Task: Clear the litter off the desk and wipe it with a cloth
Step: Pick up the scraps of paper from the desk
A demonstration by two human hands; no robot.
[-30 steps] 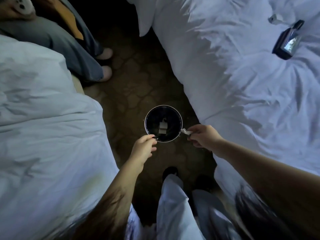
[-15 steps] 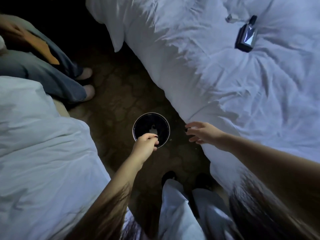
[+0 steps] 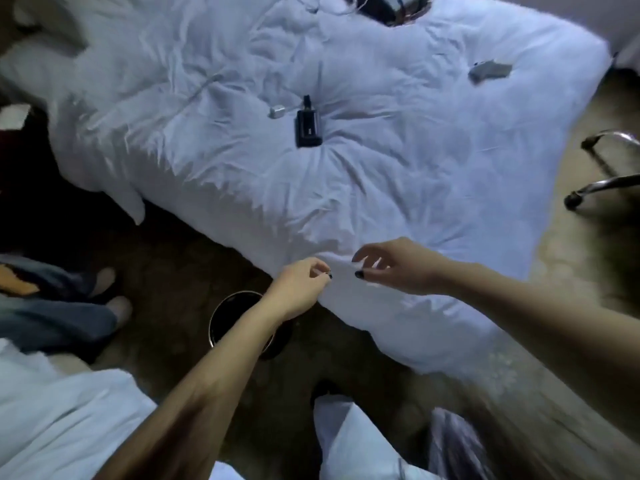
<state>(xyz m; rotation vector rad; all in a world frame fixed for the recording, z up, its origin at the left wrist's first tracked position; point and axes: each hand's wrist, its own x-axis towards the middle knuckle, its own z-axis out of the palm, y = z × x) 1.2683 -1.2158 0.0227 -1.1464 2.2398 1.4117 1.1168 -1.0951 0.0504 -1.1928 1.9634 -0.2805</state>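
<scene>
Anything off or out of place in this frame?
Nothing spilled or broken. Bin stands upright on the floor. Only oddities: a black device and small white gadget lie loose on the rumpled duvet, and no desk or cloth is in view.

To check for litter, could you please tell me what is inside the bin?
Only darkness shows inside the bin; no litter can be made out. The left forearm covers its right side.

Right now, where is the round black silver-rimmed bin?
The bin stands on the floor, low centre-left in the head view, under the left forearm, beside the white duvet.
</scene>
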